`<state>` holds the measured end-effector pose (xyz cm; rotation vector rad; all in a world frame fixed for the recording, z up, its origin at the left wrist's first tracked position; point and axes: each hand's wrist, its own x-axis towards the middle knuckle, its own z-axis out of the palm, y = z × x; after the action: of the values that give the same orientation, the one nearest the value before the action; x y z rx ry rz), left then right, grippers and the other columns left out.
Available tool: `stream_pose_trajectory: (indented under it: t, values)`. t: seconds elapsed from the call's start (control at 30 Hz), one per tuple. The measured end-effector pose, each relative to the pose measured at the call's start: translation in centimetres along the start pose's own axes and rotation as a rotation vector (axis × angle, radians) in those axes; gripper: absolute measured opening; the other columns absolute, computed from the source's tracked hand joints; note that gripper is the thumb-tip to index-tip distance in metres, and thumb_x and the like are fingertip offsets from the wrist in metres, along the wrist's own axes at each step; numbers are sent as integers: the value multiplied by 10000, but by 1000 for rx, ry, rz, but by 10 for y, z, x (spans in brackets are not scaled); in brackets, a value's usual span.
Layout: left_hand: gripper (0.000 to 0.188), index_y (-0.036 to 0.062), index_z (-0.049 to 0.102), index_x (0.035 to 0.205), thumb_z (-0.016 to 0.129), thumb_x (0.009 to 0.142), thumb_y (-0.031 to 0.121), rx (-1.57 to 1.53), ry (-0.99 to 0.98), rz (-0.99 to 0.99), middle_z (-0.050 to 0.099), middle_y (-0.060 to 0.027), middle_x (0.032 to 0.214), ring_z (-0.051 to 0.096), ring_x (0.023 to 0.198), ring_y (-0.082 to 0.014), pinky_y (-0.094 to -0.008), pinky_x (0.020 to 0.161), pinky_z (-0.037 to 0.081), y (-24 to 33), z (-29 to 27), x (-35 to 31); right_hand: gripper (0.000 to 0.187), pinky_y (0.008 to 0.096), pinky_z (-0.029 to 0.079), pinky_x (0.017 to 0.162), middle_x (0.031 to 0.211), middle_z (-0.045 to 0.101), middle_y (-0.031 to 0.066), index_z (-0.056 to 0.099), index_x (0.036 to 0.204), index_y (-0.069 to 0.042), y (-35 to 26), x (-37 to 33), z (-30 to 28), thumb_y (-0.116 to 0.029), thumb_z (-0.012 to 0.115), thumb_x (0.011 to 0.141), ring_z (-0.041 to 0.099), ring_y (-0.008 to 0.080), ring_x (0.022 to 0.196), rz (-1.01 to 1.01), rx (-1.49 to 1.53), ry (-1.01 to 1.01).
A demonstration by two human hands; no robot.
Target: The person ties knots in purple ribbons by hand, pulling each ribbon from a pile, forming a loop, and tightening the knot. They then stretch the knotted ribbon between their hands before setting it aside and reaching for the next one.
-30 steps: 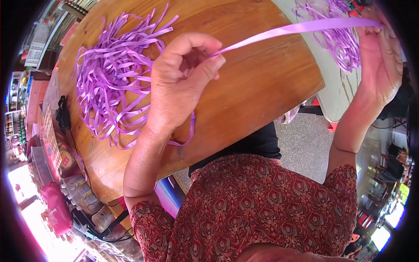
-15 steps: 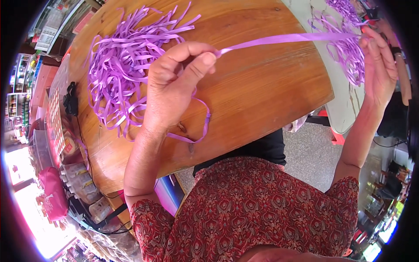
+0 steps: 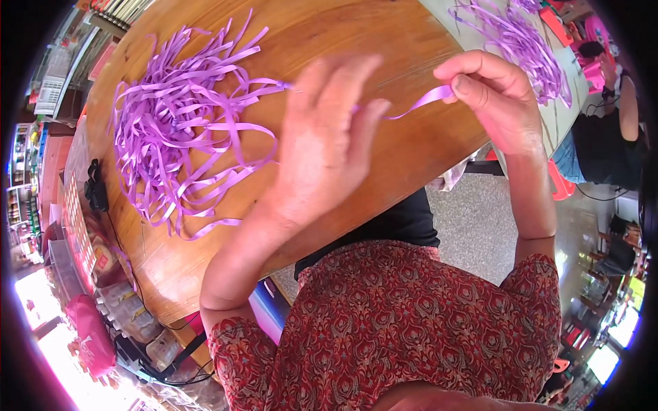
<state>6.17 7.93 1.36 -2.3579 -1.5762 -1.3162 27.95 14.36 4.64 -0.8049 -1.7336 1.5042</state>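
Pinched between the thumb and fingers of my right hand is a purple ribbon. It droops slackly from there toward my left hand. That hand is smeared by motion, its fingers pointing away from me and its thumb toward the ribbon. A bit of purple shows by the thumb, but whether the fingers grip it is unclear. To the left, a tangled heap of purple ribbons lies on the wooden table. One of its strands stretches to just beside my left hand, with a darker bit near its end.
A second bunch of purple ribbons lies on a pale tabletop at the far right. Another person in a black top is beyond it. Along the left table edge are a black cable, plastic containers and a pink pouch.
My hands have come closer together, the right one moving inward. The ribbon, stretched taut between them before, now hangs slack. My left hand has turned and lost its clear pinch.
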Motion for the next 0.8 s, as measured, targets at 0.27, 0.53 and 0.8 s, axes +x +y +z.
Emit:
stream_pose_trajectory:
  t: [0.27, 0.53, 0.8]
  values:
    - [175, 12, 620, 1044, 580, 885, 74, -1187, -288, -558, 653, -39, 924, 544, 777, -77, -219, 739, 443, 21, 17, 3, 166, 241, 491, 796, 922, 645, 71, 639, 1002, 22, -6, -9, 3, 7, 606, 840, 613, 127, 867, -267, -129, -14]
    - [102, 19, 643, 940, 629, 854, 73, -1141, -216, -591, 616, 1, 842, 499, 728, -49, -197, 667, 403, 20, 11, 5, 163, 243, 413, 650, 800, 583, 43, 646, 973, 1, -1, -10, 2, 2, 623, 812, 530, 126, 735, -294, -415, -13]
    - [41, 25, 651, 855, 666, 824, 48, -1178, -283, -655, 604, 30, 771, 515, 722, -29, -187, 647, 409, 6, 4, 7, 193, 290, 423, 580, 727, 576, 66, 657, 929, 1, 5, -7, 2, -29, 683, 741, 532, 196, 672, -598, -776, -120]
